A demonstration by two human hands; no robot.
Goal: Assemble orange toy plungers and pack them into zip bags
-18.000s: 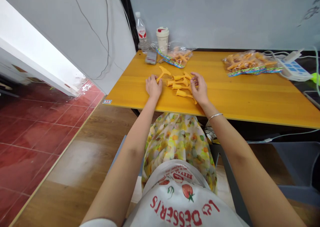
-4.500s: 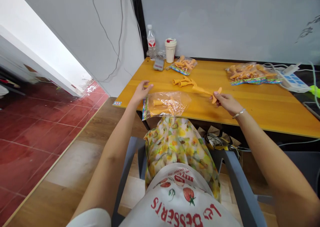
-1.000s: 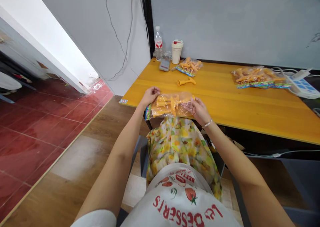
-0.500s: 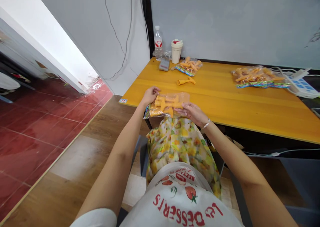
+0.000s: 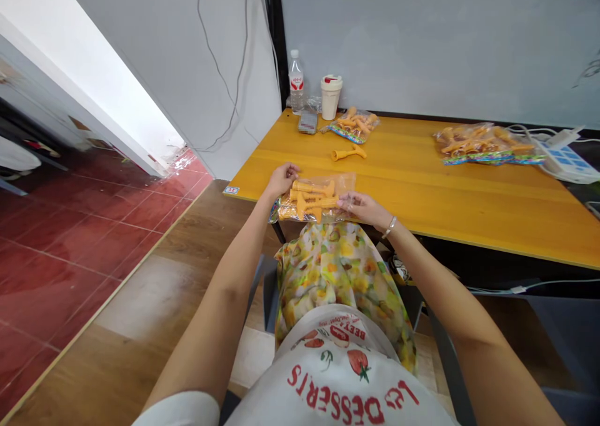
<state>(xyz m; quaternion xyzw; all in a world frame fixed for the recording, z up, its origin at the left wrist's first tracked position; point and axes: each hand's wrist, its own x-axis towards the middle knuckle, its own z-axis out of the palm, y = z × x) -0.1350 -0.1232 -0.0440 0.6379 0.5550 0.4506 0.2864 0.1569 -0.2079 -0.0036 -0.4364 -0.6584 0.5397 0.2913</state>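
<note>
Grip: left hand [image 5: 282,179] curled onto the bag's left end; right hand [image 5: 364,210] pinching its right end between thumb and fingers; both closed on the plastic.
Bag: clear plastic bag [image 5: 316,197] holding several orange plastic T-shaped pieces [image 5: 312,196] lying crosswise, with a multicoloured strip [image 5: 274,212] along its left end.
Place: at the near edge of the yellow table [image 5: 422,188], toward the left corner.
Nearby: loose orange piece [image 5: 348,153] just beyond; filled bag [image 5: 355,125] by the back edge; second filled bag [image 5: 485,145] toward the right.

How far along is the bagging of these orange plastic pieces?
Done: the small bag by the cup and the larger bag at the right both look filled. In hand: the left hand and right hand hold the clear bag, with pieces inside. Left: one loose orange piece on the table.
</note>
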